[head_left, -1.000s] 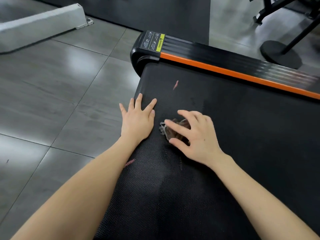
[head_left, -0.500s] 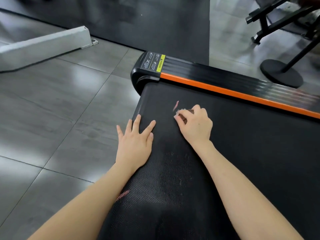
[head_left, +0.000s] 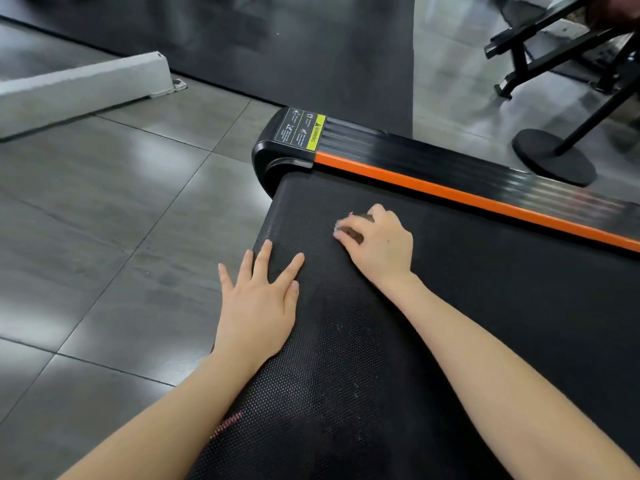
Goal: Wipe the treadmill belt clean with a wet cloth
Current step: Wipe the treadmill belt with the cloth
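The black textured treadmill belt [head_left: 485, 306] runs from the lower middle to the right, edged by an orange strip and a black side rail [head_left: 433, 157]. My right hand [head_left: 381, 244] grips a small dark brownish cloth [head_left: 349, 233] and presses it on the belt near the end, over a reddish mark that barely shows at the fingertips. Most of the cloth is hidden under the fingers. My left hand [head_left: 259, 303] lies flat with fingers spread on the belt's left edge. Another reddish streak [head_left: 228, 422] sits on the belt edge near my left forearm.
Grey floor tiles [head_left: 104, 220] lie left of the treadmill. A white bar [head_left: 79, 88] lies on the floor at the upper left. A black stand with a round base [head_left: 554, 157] and a black frame [head_left: 540, 46] stand at the upper right. A dark mat [head_left: 294, 46] lies beyond the treadmill.
My right hand has slid the cloth forward along the belt, from beside my left hand up to the reddish mark near the end. My left hand stays flat on the belt edge.
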Tool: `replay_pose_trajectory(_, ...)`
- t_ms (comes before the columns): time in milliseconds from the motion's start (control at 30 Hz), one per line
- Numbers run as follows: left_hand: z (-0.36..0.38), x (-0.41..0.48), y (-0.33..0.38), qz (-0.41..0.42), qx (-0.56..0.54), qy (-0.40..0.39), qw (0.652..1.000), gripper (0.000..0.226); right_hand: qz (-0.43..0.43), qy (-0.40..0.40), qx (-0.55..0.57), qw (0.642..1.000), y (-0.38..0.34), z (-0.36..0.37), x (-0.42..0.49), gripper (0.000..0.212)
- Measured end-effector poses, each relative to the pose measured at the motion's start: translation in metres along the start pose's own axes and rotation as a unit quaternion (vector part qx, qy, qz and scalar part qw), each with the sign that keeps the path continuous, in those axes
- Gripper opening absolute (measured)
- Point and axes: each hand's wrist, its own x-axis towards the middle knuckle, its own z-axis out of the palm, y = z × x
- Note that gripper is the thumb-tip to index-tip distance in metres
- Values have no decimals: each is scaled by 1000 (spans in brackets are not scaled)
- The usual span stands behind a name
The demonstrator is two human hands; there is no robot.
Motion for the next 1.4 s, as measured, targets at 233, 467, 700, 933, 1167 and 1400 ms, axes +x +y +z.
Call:
replay_pose_trajectory(233, -1, 0, 1, -3, -7, -2, 1000, 61, 69, -26, 9, 997, -10, 3, 21, 28)
replay_pose_trajectory(467, -2, 0, 1, -1, -1, -2, 1000, 61, 21, -8, -33, 999, 2, -6, 9, 25)
replay_pose_trajectory(700, -3, -1, 2, 0, 3, -2, 1000, 60, 149, -53, -32, 987, 8, 1, 39, 42)
replay_pose_trajectory(933, -2, -1, 3, -6, 14, 2, 1000, 57, 189, -65, -83, 976, -2, 5, 49, 68)
replay_pose_trajectory(1167, -1, 0, 2, -5, 15, 0, 1000, 58, 30, -12, 5, 999, -22, 7, 3, 35)
replay_pose_trajectory(1400, -1, -1, 1, -9, 6, -1, 1000, 58, 112, -21, 4, 994, -2, 16, 52, 38)
